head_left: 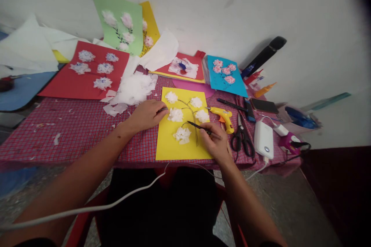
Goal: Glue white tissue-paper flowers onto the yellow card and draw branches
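Observation:
A yellow sheet point(169, 148) lies on the checked cloth, bearing several white crumpled-paper flowers point(182, 135) and drawn dark stems point(193, 117). My right hand point(215, 142) grips a dark pen point(197, 125) over the sheet's right side, its tip close to the stem above the lowest flower. My left hand point(149, 115) rests at the sheet's left edge, fingers closed round a small dark thing I cannot make out, beside the middle-left flower. A yellow glue gun point(224, 117) lies just right of the sheet.
White torn paper point(135, 87) is heaped behind my left hand. A red sheet point(65, 81), a green sheet point(135, 19) and a blue sheet point(214, 81) with flowers stand farther back. Black scissors point(242, 139), a white power bank point(263, 139) and a phone point(264, 105) lie at the right.

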The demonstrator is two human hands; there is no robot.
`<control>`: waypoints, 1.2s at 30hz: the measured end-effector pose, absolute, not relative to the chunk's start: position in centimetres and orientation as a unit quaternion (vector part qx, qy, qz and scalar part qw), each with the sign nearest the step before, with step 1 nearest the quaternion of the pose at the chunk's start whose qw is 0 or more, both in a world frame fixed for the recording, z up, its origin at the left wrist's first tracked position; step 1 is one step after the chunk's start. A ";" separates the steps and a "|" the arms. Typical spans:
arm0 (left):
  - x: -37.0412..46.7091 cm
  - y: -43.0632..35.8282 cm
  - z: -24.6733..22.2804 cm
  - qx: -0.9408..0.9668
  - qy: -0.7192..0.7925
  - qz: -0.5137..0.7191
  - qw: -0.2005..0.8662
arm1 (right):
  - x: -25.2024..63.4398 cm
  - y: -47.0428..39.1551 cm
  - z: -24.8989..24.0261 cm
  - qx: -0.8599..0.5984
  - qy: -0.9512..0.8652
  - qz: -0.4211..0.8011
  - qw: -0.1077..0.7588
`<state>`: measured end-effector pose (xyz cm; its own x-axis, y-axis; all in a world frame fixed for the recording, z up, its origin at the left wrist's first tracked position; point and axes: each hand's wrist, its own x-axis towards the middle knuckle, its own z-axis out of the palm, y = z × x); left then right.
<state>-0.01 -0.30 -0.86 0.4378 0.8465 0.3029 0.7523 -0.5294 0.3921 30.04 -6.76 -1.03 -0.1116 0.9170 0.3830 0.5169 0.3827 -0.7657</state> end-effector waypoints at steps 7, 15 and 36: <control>0.0 -0.3 -0.8 0.844 0.472 0.234 0.097 | 30.2 -6.7 -1.1 -0.498 -0.719 0.229 0.428; 0.0 -0.3 -0.8 0.844 0.474 0.232 0.090 | 30.1 -6.7 -1.1 -0.497 -0.721 0.229 0.424; 0.0 -0.4 -0.8 0.842 0.475 0.237 0.092 | 30.2 -6.8 -0.9 -0.519 -0.713 0.190 0.431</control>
